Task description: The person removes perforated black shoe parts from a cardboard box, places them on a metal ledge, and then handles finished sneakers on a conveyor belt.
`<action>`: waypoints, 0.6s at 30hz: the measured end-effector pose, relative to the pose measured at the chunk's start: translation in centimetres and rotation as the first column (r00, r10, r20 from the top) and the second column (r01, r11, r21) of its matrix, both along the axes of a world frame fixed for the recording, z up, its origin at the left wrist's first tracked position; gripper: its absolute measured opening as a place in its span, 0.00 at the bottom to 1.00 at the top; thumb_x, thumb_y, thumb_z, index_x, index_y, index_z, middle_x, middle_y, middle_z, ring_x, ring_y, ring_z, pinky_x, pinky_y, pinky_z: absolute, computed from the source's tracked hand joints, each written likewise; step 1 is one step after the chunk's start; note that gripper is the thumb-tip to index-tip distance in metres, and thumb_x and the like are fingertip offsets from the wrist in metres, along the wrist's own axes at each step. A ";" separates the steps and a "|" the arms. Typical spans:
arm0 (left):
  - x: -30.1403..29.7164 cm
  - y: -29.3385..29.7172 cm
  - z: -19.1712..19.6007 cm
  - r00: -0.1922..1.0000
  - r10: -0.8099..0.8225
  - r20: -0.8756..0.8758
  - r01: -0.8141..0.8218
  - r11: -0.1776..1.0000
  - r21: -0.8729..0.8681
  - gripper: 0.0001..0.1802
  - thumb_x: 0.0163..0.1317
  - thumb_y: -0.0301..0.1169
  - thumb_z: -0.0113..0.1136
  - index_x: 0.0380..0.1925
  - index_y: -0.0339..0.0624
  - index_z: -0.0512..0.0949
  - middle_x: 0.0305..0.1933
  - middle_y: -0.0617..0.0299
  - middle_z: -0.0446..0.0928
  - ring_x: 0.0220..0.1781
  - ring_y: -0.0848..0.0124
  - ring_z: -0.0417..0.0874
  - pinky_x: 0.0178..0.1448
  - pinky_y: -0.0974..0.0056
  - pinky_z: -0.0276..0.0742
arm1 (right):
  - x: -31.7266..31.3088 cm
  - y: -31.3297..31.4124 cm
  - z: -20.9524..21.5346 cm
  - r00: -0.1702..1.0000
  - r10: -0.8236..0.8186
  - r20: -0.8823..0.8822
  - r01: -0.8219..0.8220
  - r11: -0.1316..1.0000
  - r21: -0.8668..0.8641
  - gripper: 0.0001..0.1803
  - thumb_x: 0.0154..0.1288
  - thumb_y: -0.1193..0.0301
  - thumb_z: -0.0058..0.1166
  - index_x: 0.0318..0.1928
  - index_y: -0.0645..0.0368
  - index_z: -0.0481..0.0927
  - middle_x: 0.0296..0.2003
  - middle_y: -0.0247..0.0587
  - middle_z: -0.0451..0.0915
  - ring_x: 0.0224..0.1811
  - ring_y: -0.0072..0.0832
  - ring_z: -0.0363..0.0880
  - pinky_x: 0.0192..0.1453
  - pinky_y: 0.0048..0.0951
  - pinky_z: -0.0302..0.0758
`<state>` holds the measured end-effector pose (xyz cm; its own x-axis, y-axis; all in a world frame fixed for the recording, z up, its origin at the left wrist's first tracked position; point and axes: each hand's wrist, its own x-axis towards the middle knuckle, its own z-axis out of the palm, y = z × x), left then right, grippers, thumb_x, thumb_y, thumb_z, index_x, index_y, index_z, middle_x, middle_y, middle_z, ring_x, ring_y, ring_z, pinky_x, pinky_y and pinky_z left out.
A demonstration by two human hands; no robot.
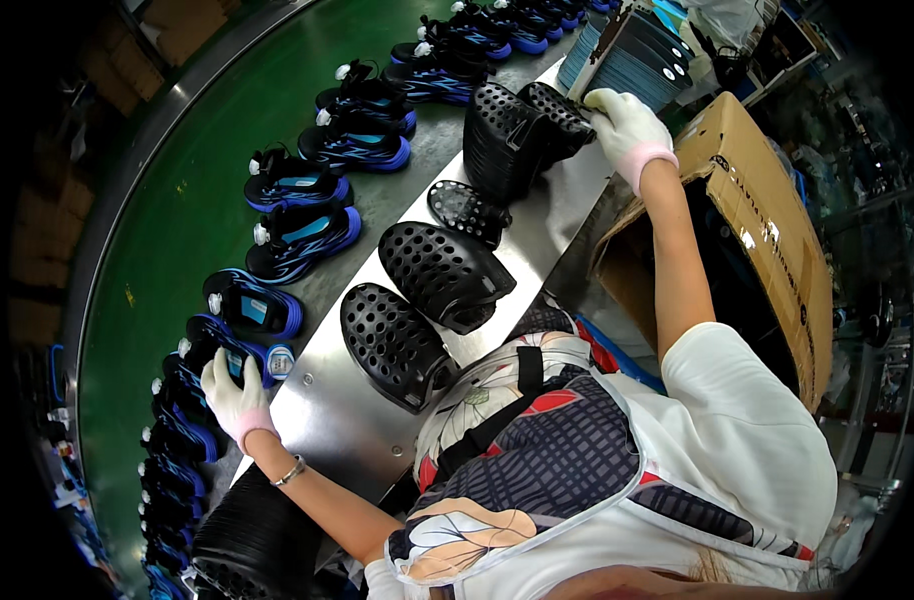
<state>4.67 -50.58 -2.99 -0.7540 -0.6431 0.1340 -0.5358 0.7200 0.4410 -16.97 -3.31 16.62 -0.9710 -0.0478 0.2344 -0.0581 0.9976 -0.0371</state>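
Observation:
My left hand (236, 398), in a white glove with a pink cuff, is at a black-and-blue sneaker (209, 332) in the row on the conveyor. Its thumb and fingers straddle the shoe's dark collar. Beside that shoe is a small round pale piece (280, 362). My right hand (629, 132), gloved likewise, reaches far right, its fingers stretched and slightly bent at the rack of blue insoles (627, 65). I see nothing between these fingers. Close to its left stand black perforated foot-shaped forms (507, 145), stacked together.
More black forms (395, 340) lie on the metal ledge (312, 400) before me. Sneakers (302, 240) line the green conveyor (177, 200), which curves round on the left. An open cardboard box (767, 250) stands by my right arm. Another ribbed black stack (257, 540) is at lower left.

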 end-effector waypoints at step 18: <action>-2.8 5.0 2.4 0.964 -0.139 -0.226 0.174 0.974 0.145 0.21 0.62 0.38 0.62 0.54 0.43 0.79 0.59 0.56 0.72 0.50 0.66 0.79 0.45 0.65 0.79 | -0.2 1.6 -1.0 1.000 -0.020 0.012 0.020 0.999 0.039 0.17 0.60 0.74 0.47 0.50 0.47 0.75 0.51 0.44 0.75 0.54 0.44 0.76 0.58 0.39 0.73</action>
